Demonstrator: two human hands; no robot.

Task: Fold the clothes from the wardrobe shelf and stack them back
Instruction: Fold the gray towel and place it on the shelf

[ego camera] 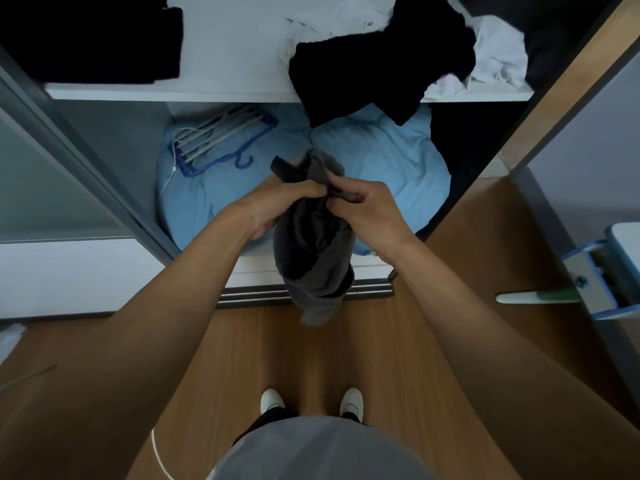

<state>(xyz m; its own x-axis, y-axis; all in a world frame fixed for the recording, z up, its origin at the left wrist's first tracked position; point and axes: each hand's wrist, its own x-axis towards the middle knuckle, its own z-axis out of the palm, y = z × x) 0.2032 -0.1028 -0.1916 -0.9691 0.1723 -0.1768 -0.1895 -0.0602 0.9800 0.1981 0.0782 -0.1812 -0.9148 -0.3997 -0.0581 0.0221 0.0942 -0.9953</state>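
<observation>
- We note the wood-grain floor point(346, 348) nearest, with a pair of white shoes point(272, 398) planted square to the wardrobe's track.
- Above the track, the left hand point(284, 206) and right hand point(370, 206) meet at the top of a bunched dark grey fabric garment point(311, 251). Both have fingers curled, pinching its upper edge. The rest hangs in a twisted column towards the floor.
- The garment is in mid-air, in front of the lower compartment, and touches no surface. We judge it unfolded, with its seams not yet found.
- Behind it, crumpled light blue bedding point(381, 157) fills the lower compartment, with a blue plastic hanger rack point(221, 140) at its left rear.
- On the white wardrobe shelf point(207, 95), a flat black folded stack point(97, 39) sits at the left end. A loose black crumpled garment point(374, 64) overhangs the front edge towards the right, beside rumpled white clothes point(498, 60) at the right end.
- Risk: folding in the air with hands this close may leave the twist in, giving a lumpy fold that topples the stack.
- Risk: the overhanging black garment could slide off onto the bedding if brushed.
</observation>
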